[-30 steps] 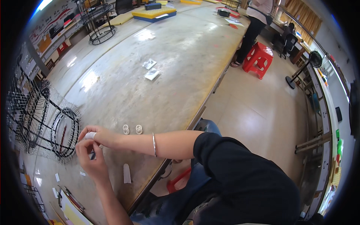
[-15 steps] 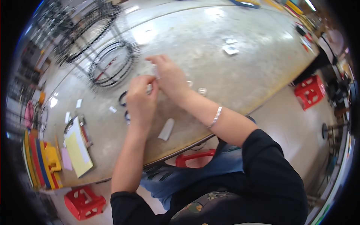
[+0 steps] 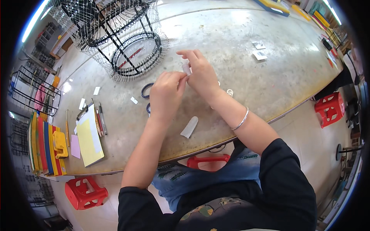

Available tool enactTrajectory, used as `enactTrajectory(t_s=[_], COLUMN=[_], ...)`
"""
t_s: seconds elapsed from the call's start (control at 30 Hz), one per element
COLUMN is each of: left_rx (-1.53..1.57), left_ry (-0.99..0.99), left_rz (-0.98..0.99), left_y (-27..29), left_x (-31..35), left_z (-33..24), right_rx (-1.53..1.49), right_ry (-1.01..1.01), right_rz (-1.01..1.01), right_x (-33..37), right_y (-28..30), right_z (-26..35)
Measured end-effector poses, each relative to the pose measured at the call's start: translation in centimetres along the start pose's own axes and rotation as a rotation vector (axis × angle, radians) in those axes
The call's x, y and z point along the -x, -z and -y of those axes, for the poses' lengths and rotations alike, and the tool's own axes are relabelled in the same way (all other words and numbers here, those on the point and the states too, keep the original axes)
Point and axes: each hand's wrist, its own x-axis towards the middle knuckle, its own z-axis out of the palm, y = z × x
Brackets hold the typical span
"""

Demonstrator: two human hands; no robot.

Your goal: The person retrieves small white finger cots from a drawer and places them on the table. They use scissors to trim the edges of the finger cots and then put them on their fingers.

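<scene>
Over the table's middle my two hands meet. A white finger cot (image 3: pixel 186 69) covers what looks like the thumb of my right hand (image 3: pixel 203 76); the other fingers of that hand stretch out, apart. My left hand (image 3: pixel 166 92) is closed, its thumb and fingertips pinching at the cot's lower edge. Part of that grip is hidden behind its knuckles. A loose white finger cot (image 3: pixel 189 127) lies flat near the front edge. Beside my right wrist is a small pale ring-shaped roll (image 3: pixel 230 92). Dark blue scissors handles (image 3: pixel 146 91) show left of my left hand.
A black wire display rack (image 3: pixel 135 54) with many hooks stands at the back left. A clipboard with yellow paper (image 3: pixel 88 134), pens (image 3: pixel 101 119) and upright coloured folders (image 3: pixel 46 142) are on the left. Small white packets (image 3: pixel 259 55) lie far right. Red stools (image 3: pixel 86 192) stand below.
The view has shifted, so the table and both hands sit differently in the picture. My hands stay together at the finger cot, which now shows more clearly.
</scene>
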Motion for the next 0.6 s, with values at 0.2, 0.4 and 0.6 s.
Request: enactTrajectory(t_s=[0.2,0.4,0.6], left_rx=[-0.140,0.210,0.288], left_ry=[0.023,-0.116,0.000], left_rz=[-0.007,0.125,0.087], left_y=[-0.5,0.7,0.5], left_x=[0.1,-0.4,-0.1], left_z=[-0.1,-0.3,-0.7], right_rx=[-0.006,-0.213,-0.527], right_ry=[0.006,-0.043,-0.147], right_rz=[0.000,0.109,0.313], right_x=[0.2,-0.1,-0.6], right_y=[-0.2,0.0,0.0], right_z=[0.2,-0.8,-1.0])
